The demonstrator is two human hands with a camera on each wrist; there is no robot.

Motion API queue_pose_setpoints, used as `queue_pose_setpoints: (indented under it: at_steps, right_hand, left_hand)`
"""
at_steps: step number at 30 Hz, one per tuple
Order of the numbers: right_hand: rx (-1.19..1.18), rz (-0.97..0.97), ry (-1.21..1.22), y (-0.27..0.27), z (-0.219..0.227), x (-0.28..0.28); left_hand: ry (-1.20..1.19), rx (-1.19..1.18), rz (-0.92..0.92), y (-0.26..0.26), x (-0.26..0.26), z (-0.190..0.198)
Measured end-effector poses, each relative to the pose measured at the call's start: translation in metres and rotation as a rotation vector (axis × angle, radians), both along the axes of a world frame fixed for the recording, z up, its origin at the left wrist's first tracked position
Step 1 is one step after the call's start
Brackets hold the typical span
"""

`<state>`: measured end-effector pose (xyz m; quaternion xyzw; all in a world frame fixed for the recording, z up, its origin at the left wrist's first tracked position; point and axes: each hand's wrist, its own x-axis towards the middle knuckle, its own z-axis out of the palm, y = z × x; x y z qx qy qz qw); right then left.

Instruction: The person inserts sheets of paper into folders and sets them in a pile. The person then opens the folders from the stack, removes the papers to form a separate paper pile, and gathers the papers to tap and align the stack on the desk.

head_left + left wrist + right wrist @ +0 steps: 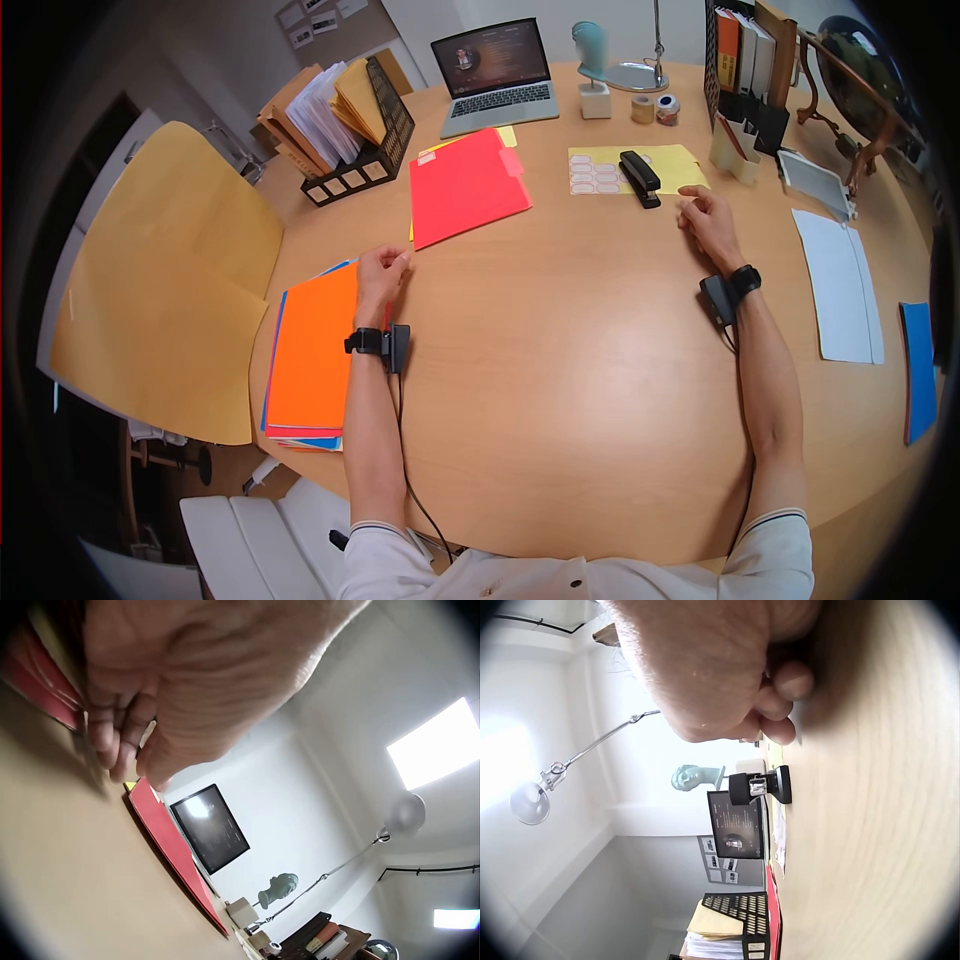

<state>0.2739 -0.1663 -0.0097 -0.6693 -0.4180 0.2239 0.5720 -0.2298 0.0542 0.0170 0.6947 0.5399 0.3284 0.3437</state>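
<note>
My left hand point(382, 278) rests at the upper right corner of a stack of orange folders point(315, 350), its fingers loosely curled and nothing gripped. Just beyond it lies a red folder point(470, 188) over a yellow one. In the left wrist view, the fingers of this hand point(191, 682) hang low over the table beside the folder edges. My right hand point(711, 225) is low on the desk, fingers loosely bent around nothing. Nearest to it is a black stapler point(640, 178), a little to its left, on a yellow folder point(682, 165) with a sheet of oval labels point(594, 172).
A laptop point(497, 85), a teal bust point(590, 50) and a lamp base point(637, 76) stand at the back. A black file holder point(365, 150) is back left. At right lie a white sheet point(836, 285), a small tray point(815, 180) and a blue folder point(917, 370).
</note>
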Motion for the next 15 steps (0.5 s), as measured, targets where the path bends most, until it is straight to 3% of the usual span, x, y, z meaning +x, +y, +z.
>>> queue_pose_setpoints:
  at_steps: [3, 5, 6, 8, 12, 15]
  right_hand:
    - [-0.027, -0.018, -0.045, 0.003, -0.001, -0.001]
    - [0.000, -0.031, -0.082, 0.003, -0.002, -0.001]
    - [-0.001, -0.038, -0.085, 0.001, -0.001, -0.001]
    - [-0.016, -0.020, -0.057, 0.000, 0.001, -0.002]
    - [-0.008, -0.022, -0.008, -0.004, 0.006, -0.007]
    - [-0.013, -0.017, -0.021, -0.003, 0.004, -0.005]
  left_hand:
    - [0.036, 0.098, -0.048, 0.006, 0.018, -0.003]
    - [0.156, 0.344, -0.076, 0.007, 0.046, -0.005]
    - [0.151, 0.344, -0.084, 0.006, 0.058, -0.006]
    - [0.388, 0.710, -0.145, 0.007, 0.080, -0.008]
    - [0.350, 0.556, -0.162, 0.028, 0.105, -0.033]
    - [0.378, 0.538, -0.138, 0.015, 0.114, -0.017]
